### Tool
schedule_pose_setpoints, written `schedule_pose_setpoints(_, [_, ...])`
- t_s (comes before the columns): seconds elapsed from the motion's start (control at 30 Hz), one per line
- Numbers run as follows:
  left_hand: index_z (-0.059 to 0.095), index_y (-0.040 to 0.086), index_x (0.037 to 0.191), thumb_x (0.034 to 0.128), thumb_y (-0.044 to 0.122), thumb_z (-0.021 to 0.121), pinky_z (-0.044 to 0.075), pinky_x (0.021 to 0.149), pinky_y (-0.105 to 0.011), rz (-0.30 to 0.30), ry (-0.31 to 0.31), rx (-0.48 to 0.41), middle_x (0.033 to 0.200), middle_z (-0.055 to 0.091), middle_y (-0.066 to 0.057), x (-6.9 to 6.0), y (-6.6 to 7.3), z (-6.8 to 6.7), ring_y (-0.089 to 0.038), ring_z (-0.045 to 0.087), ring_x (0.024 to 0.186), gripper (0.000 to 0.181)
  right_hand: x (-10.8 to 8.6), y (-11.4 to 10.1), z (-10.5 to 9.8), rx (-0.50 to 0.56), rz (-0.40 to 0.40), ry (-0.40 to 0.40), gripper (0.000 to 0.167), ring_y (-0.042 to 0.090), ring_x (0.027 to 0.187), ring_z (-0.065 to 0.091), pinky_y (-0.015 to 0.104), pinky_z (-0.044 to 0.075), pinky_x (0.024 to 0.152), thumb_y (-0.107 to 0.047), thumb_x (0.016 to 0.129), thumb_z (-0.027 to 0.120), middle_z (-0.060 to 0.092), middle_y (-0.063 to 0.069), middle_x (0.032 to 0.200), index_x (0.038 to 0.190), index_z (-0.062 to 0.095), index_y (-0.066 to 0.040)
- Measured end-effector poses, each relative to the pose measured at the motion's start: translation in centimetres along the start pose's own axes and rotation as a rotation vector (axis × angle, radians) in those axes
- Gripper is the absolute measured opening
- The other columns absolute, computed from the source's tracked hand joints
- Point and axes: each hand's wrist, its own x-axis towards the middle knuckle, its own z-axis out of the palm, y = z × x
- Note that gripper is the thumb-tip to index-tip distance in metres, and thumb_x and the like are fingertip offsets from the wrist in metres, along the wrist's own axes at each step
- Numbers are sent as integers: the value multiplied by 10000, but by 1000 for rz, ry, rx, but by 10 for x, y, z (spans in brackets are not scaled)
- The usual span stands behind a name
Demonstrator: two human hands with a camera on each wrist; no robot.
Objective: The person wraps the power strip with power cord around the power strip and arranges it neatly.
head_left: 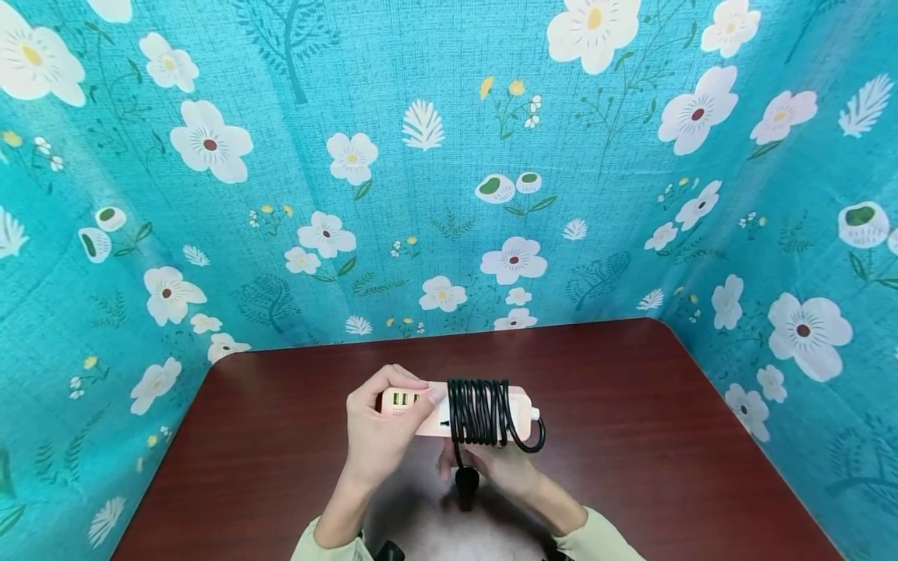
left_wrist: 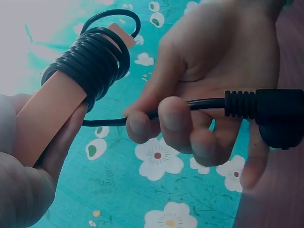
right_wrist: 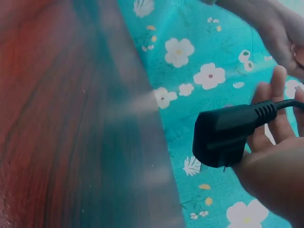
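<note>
In the head view my left hand (head_left: 379,440) grips the left end of a white power strip (head_left: 521,411), with the thumb over its face near the USB ports. Several turns of black cord (head_left: 479,413) are wound round the strip's right half. Below the strip is my right hand (head_left: 512,470), partly hidden by it. The left wrist view shows the right thumb and index finger pinching the cord's free stretch (left_wrist: 104,122). A black plug (left_wrist: 280,116) hangs from the end of that cord, beside the right palm; the right wrist view shows the plug (right_wrist: 223,135) close up.
A dark reddish-brown table (head_left: 281,436) lies under the hands. Teal cloth (head_left: 393,202) with a flower print hangs behind the table and along both sides.
</note>
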Motion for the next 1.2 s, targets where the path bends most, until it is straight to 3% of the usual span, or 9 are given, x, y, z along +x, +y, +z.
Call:
schedule_pose_setpoints(0.17, [722,27,905,814,-57,848,541,500,-285,-6,27,7,843,706,-111,0,-4,0,-139,670,675,177,-2,-12,11,-113,195,69,364,137,829,718,252,529,896,-149,1150,313,615,397,797,1020,510,129])
schedule_pose_setpoints(0.2, [722,25,910,818,-55,846,546,497,-287,-7,34,3,847,705,-108,0,-5,0,-143,669,664,174,-3,-10,12,-152,238,89,381,97,862,713,228,509,922,-192,1154,323,654,358,813,1022,543,89])
schedule_pose_setpoints(0.3, [727,23,912,824,-48,846,546,492,-283,-5,47,-2,843,704,-100,1,-7,1,-142,664,639,164,-4,-8,19,-304,271,127,376,76,883,698,241,516,914,-263,1156,356,731,195,824,988,604,-36])
schedule_pose_setpoints(0.4, [727,28,900,824,-46,847,537,477,-272,14,43,8,828,704,-106,2,-9,1,-116,653,604,160,-6,-7,28,-436,233,151,337,53,883,678,260,539,884,-233,1155,371,745,45,817,955,625,-139])
schedule_pose_setpoints(0.47, [726,43,887,822,-39,852,524,465,-261,37,41,25,824,711,-118,2,-11,1,-101,645,591,164,-7,-8,32,-463,201,160,311,37,859,673,274,555,842,-213,1152,382,736,18,806,956,618,-160])
schedule_pose_setpoints(0.7, [744,94,881,814,19,883,501,482,-227,143,81,124,866,733,-99,5,-21,2,-98,664,695,171,-9,-11,43,-413,148,156,184,-13,735,638,227,537,684,-173,1107,516,727,51,738,938,588,-157])
schedule_pose_setpoints(0.93, [745,114,882,800,23,893,495,524,-188,241,103,209,877,739,-80,5,-30,-1,-102,680,747,192,-14,-12,47,-432,74,134,121,-5,679,640,205,547,647,-121,1041,631,678,100,693,957,546,-141])
schedule_pose_setpoints(1.07, [751,105,889,785,20,900,512,591,-184,317,89,258,859,728,-75,5,-34,-3,-150,700,791,201,-16,-19,45,-523,69,128,149,-80,662,590,183,506,593,-164,1002,697,654,6,672,958,555,-164])
schedule_pose_setpoints(1.2, [751,104,899,767,12,906,507,610,-177,376,67,308,827,695,-50,7,-39,-6,-162,676,760,223,-17,-32,39,-722,16,111,173,-124,657,443,106,417,584,-174,955,750,581,-83,687,969,579,-168])
